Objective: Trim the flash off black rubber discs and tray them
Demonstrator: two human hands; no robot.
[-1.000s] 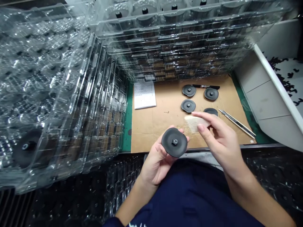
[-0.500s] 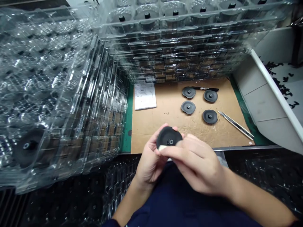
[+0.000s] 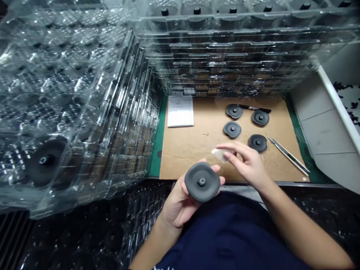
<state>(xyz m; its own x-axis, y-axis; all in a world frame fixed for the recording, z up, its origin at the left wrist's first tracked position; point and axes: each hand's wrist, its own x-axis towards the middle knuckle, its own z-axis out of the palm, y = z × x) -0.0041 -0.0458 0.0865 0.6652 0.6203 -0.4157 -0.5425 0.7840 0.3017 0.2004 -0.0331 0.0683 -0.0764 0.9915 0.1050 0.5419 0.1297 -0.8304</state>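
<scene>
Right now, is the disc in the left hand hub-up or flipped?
Hub-up: the black disc sits in the left hand with its centre nut facing the camera; the right hand holds a white pad apart.

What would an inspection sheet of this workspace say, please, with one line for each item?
Surface: brown cardboard sheet on a green mat.
Job's things: black disc with a centre nut; small white piece; four more discs lying on the cardboard.
Clutter: printed paper, black pen, slim knife-like tool.
Grippers: left hand holds the black disc; right hand pinches the white piece, apart from the disc.
Cables: nothing seen.
Surroundings: stacks of clear trays at left and back; white bin at right.
</scene>
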